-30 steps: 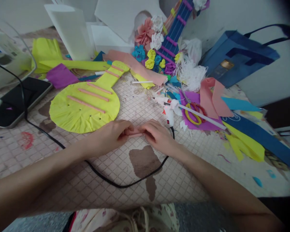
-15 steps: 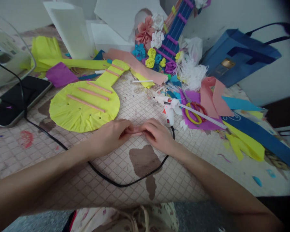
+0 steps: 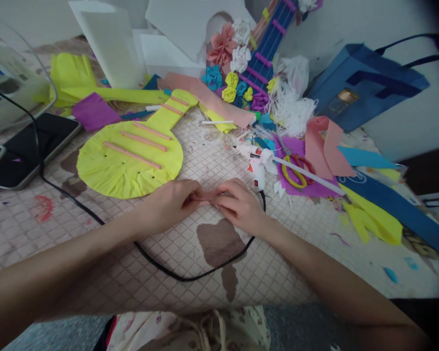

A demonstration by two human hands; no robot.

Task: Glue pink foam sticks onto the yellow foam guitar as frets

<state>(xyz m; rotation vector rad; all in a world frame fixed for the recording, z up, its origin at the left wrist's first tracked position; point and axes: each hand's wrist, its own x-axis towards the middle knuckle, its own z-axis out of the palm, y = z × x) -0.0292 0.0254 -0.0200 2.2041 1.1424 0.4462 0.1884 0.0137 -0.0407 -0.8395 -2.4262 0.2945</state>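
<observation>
Between both hands, just below the middle of the view, stretches a small pink paper strip. My left hand pinches its left end, fingers closed. At the other end, my right hand grips the strip between thumb and fingers. A yellow paper-covered guitar shape with thin pink sticks across it lies just beyond my left hand. The white glue gun, with a long glue stick in its back, rests beyond my right hand.
Yellow-and-red scissors lie on purple paper at the right. A black cable loops in front of my hands. A phone is at left. Behind stand a blue bag, a blue guitar shape and paper flowers.
The fingers of my right hand have shifted on the pink strip and spread slightly. My left hand keeps its pinch. The whole view has moved very slightly.
</observation>
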